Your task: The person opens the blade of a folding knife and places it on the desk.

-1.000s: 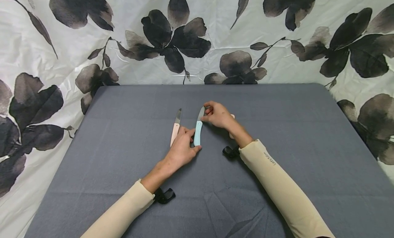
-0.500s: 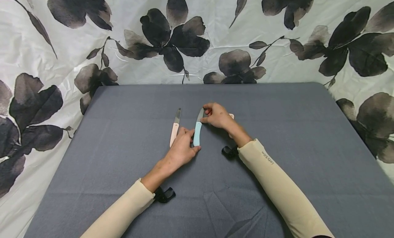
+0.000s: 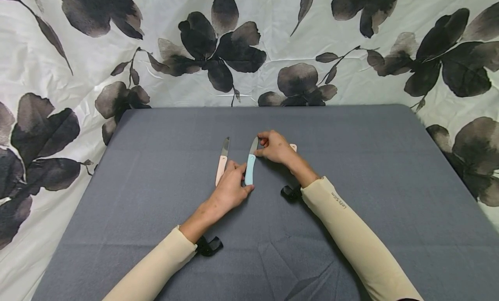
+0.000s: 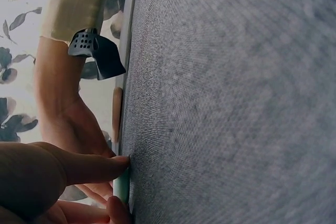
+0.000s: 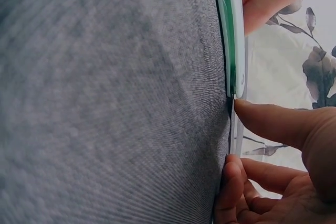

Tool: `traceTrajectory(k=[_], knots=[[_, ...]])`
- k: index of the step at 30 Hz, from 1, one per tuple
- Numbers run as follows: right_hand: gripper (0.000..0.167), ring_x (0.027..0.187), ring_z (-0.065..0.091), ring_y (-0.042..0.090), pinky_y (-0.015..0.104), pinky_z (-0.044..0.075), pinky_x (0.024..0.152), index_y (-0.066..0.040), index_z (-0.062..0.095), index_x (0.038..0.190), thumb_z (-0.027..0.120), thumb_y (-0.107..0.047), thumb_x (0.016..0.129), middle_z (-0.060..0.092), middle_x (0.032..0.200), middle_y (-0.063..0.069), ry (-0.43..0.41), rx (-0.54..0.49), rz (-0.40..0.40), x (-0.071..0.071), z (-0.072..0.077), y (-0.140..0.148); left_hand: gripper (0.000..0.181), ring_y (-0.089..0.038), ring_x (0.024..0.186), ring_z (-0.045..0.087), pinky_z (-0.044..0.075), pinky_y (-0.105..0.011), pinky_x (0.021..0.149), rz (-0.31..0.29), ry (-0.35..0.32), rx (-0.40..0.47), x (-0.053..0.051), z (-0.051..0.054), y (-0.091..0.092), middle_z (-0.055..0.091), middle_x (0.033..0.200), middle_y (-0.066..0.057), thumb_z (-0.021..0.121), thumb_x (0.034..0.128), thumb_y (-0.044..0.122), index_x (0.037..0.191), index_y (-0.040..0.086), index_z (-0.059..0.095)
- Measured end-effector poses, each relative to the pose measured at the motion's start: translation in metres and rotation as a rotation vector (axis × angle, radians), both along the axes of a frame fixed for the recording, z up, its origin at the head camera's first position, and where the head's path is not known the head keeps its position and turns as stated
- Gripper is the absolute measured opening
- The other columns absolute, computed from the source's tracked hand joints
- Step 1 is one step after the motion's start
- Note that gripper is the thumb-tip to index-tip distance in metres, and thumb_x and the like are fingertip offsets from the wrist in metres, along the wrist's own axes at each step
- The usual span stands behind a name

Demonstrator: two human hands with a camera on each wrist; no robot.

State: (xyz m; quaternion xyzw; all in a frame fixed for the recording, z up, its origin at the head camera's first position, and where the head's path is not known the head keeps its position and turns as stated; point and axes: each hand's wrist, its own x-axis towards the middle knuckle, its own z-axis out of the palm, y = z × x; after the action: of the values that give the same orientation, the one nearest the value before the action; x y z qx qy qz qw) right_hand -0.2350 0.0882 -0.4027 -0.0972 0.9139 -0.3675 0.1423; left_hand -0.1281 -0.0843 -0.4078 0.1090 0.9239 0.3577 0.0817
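Note:
A light-blue-handled folding knife [image 3: 250, 170] lies unfolded on the grey cloth, blade pointing away. My left hand [image 3: 231, 188] holds its handle, thumb near the butt end and fingers along the left side; the left wrist view shows the greenish handle [image 4: 121, 186] between thumb and finger. My right hand [image 3: 274, 146] pinches the blade end, thumb by the blade's base and fingers near the tip. In the right wrist view the blade [image 5: 232, 124] runs from the handle [image 5: 236, 35] past my right thumb [image 5: 273, 121]. Left of it lies a pink-handled knife [image 3: 221, 169], blade out, partly behind my left hand.
Another pink handle [image 3: 293, 147] shows beside my right wrist, mostly hidden by it. The grey cloth-covered table [image 3: 156, 140] ends at a floral curtain [image 3: 249, 84]. Black camera mounts [image 3: 209, 247] hang at both wrists, close to the cloth.

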Motion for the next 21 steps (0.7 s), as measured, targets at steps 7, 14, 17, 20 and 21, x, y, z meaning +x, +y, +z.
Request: traceTrajectory(k=[7,14,17,20,21], knots=[[0.063,0.103,0.055,0.028,0.038,0.046,0.089,0.002,0.051,0.151,0.075,-0.014,0.095,0.06,0.121,0.019,-0.006,-0.018,-0.019,0.001,0.0,0.0,0.075,-0.021,0.086,0.051,0.051,-0.036,0.078,0.0,-0.006,0.02,-0.002,-0.001,0.0,0.05,0.111,-0.017,0.085,0.0852,0.005,0.151,-0.006,0.049],[0.064,0.103,0.06,0.028,0.035,0.051,0.085,0.004,0.048,0.151,0.073,-0.018,0.097,0.065,0.123,0.019,-0.029,-0.035,-0.034,0.001,0.005,0.003,0.08,-0.031,0.104,0.056,0.053,-0.046,0.097,0.003,0.064,0.012,-0.001,-0.001,0.003,0.048,0.123,-0.02,0.086,0.0845,0.008,0.153,-0.002,0.046],[0.06,0.104,0.061,0.029,0.033,0.052,0.081,0.003,0.05,0.15,0.071,-0.02,0.098,0.065,0.123,0.019,-0.033,-0.068,-0.051,0.0,0.005,0.008,0.076,-0.032,0.107,0.056,0.052,-0.046,0.098,0.011,0.094,0.016,0.0,0.001,0.006,0.048,0.127,-0.02,0.084,0.0875,0.009,0.153,-0.002,0.046],[0.054,0.106,0.063,0.03,0.034,0.053,0.08,0.0,0.054,0.147,0.069,-0.02,0.1,0.066,0.123,0.019,-0.023,-0.085,-0.062,0.001,0.007,0.016,0.07,-0.031,0.106,0.056,0.051,-0.045,0.097,-0.002,0.127,0.023,0.0,0.004,0.01,0.049,0.127,-0.018,0.081,0.0902,0.011,0.151,-0.001,0.048],[0.051,0.107,0.063,0.031,0.035,0.053,0.081,0.0,0.056,0.146,0.069,-0.02,0.101,0.065,0.123,0.019,-0.014,-0.09,-0.062,0.002,0.008,0.018,0.068,-0.03,0.106,0.056,0.051,-0.045,0.096,-0.011,0.138,0.024,0.0,0.005,0.012,0.049,0.126,-0.017,0.08,0.091,0.011,0.15,-0.001,0.05]])
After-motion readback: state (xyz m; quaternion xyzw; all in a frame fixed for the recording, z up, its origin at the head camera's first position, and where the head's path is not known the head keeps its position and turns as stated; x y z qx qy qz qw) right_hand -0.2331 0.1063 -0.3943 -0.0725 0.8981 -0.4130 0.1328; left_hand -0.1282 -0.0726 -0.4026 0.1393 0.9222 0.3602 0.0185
